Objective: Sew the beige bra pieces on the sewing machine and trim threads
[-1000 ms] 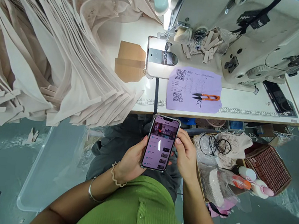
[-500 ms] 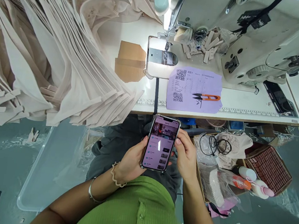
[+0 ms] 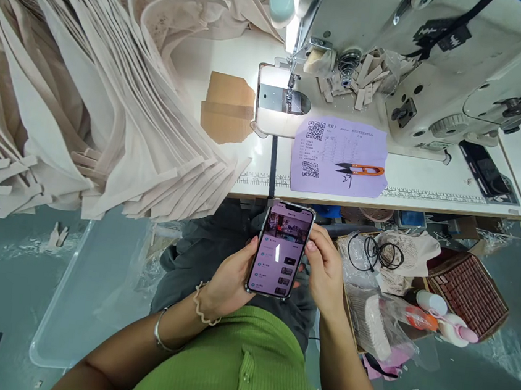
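Observation:
A smartphone [image 3: 279,250] with a lit screen is held upright over my lap, just below the table's front edge. My left hand [image 3: 230,279] grips its left side, thumb along the edge and fingers behind it. Round the phone's right side, my right hand [image 3: 325,270] is closed, its thumb near the edge and fingertips partly hidden behind. On the table beyond lies a purple printed sheet [image 3: 330,156] with QR codes, and orange-handled thread snips [image 3: 360,169] rest on it.
A sewing machine [image 3: 441,71] stands at the back right, its needle over a metal plate. Stacked beige fabric pieces [image 3: 112,99] hang over the table's left edge. Brown cardboard [image 3: 227,109] lies beside the plate. At right are a crowded box [image 3: 389,295] and a wicker basket [image 3: 469,291].

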